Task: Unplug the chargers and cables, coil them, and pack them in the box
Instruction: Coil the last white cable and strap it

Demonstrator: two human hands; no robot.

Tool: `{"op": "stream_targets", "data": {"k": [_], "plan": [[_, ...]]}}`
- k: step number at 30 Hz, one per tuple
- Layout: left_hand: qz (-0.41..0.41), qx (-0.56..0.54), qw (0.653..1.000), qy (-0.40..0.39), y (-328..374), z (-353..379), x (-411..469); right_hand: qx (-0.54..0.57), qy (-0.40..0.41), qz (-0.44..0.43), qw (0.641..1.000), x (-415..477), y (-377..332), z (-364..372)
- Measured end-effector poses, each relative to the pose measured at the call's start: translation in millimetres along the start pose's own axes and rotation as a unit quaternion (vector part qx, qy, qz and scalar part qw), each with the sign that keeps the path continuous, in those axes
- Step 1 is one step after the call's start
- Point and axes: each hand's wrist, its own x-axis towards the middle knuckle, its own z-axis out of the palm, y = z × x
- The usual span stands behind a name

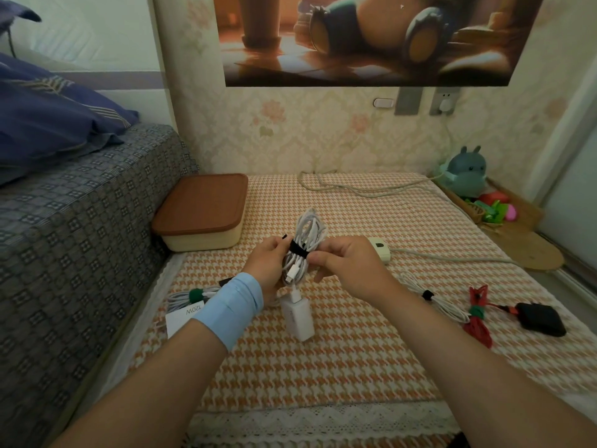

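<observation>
I see both hands holding 1 coiled white cable above mid-table. The left hand curls round the bundle at the black strap, and the right hand pinches the strap's other side. Its white charger lies on the checked cloth just nearer. The box, lid on, sits far left. The red cable and black charger lie to the right.

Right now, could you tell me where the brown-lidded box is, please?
In the head view the box sits, lid on, at the far left of the mat, against the grey patterned cover, just beyond the left hand that holds the coiled white cable.
</observation>
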Motion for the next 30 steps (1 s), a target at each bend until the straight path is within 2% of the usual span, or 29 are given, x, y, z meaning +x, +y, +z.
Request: {"op": "stream_targets", "data": {"k": [4, 8, 12, 14, 18, 22, 24, 26, 30], "plan": [[-0.009, 0.01, 1.0, -0.001, 0, -2, -3, 0.009, -0.017, -0.012, 1.0, 1, -2, 5], [0.034, 0.055, 0.995, 0.072, -1, 0, 4, -0.02, -0.01, -0.002, 1.0, 1, -1, 8], [0.076, 0.123, 0.981, 0.129, 2, -2, 4, -0.028, -0.058, 0.043, 0.997, 0, -3, 6], [0.089, 0.153, 0.976, 0.125, 1, -4, 4, -0.025, -0.064, 0.035, 0.997, -1, -1, 5], [0.108, 0.155, 0.976, 0.11, -1, -5, 3, 0.0, -0.016, 0.035, 0.999, 0, 1, 4], [0.176, 0.19, 0.956, 0.138, 0, -6, 1, -0.054, -0.027, 0.095, 0.994, 7, -2, -2], [0.213, 0.221, 0.942, 0.139, 0, -5, -2, 0.004, 0.007, 0.135, 0.991, 12, -6, -8], [0.245, 0.229, 0.933, 0.126, 1, -4, -5, 0.048, 0.007, 0.132, 0.99, 11, -13, -12], [0.286, 0.257, 0.922, 0.038, 6, -5, -7, -0.108, -0.054, 0.063, 0.991, 0, -18, -17]]}}
